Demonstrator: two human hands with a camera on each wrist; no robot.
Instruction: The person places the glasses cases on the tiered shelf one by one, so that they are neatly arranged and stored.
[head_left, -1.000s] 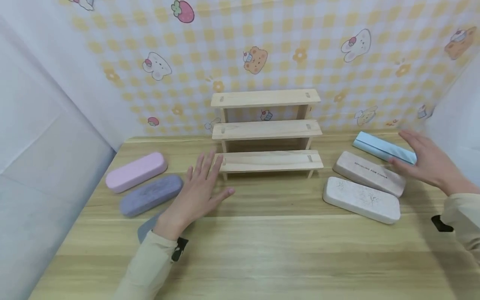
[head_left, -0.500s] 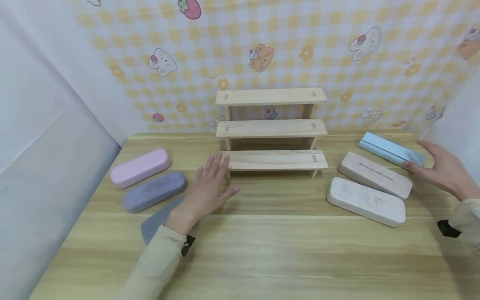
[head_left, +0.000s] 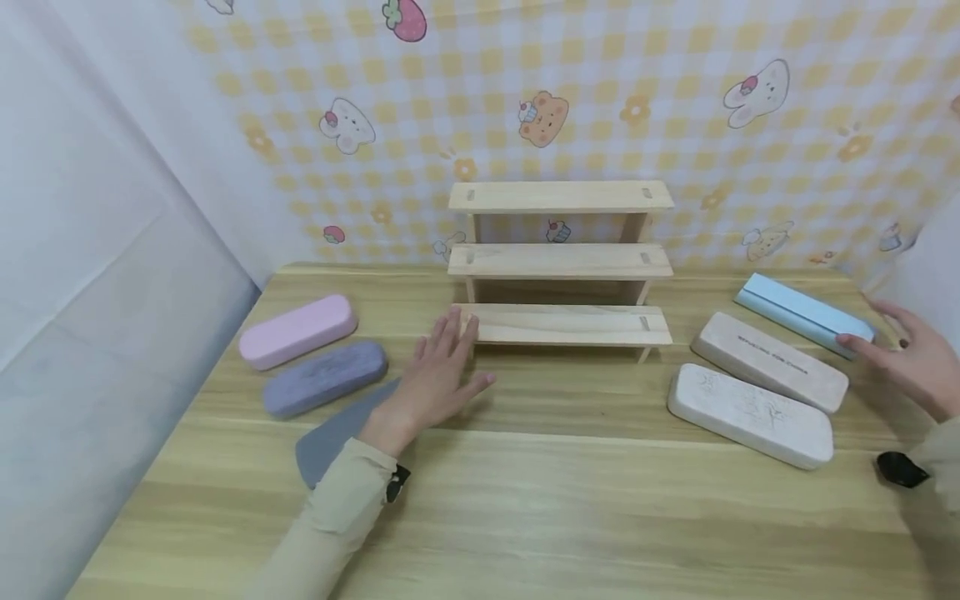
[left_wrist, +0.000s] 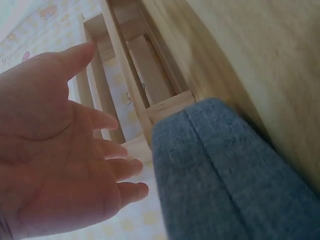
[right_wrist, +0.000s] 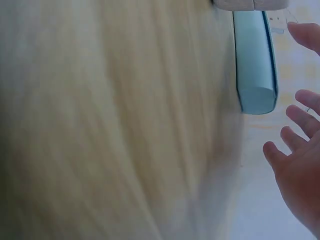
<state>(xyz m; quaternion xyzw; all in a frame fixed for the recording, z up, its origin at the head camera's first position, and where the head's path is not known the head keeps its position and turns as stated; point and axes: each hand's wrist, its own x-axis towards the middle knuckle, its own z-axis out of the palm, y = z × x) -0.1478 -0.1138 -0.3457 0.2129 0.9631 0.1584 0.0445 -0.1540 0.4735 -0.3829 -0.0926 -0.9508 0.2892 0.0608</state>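
Observation:
My right hand [head_left: 918, 358] is at the right end of a light blue glasses case [head_left: 804, 315], its thumb overlapping the near corner. In the right wrist view the fingers [right_wrist: 300, 120] are spread, with a gap between them and the blue case [right_wrist: 256, 60]. My left hand [head_left: 431, 379] is held flat, palm down, its fingertips by the left end of the lowest step of a wooden three-tier rack [head_left: 562, 323]. Beneath that hand and wrist lies a grey fabric glasses case [head_left: 333, 437], partly hidden. The left wrist view shows its fingers relaxed and holding nothing.
Left on the wooden table [head_left: 585, 517] lie a pink glasses case [head_left: 298, 332] and a purple-blue one [head_left: 325, 379]. On the right, a beige lettered case [head_left: 771, 361] and a white one [head_left: 750, 415] lie side by side. A checked cloth [head_left: 675, 75] hangs behind the rack.
The head view has shifted, so the scene sits further right. My right hand has come down from over the blue case to its right end. The left hand stays near the rack.

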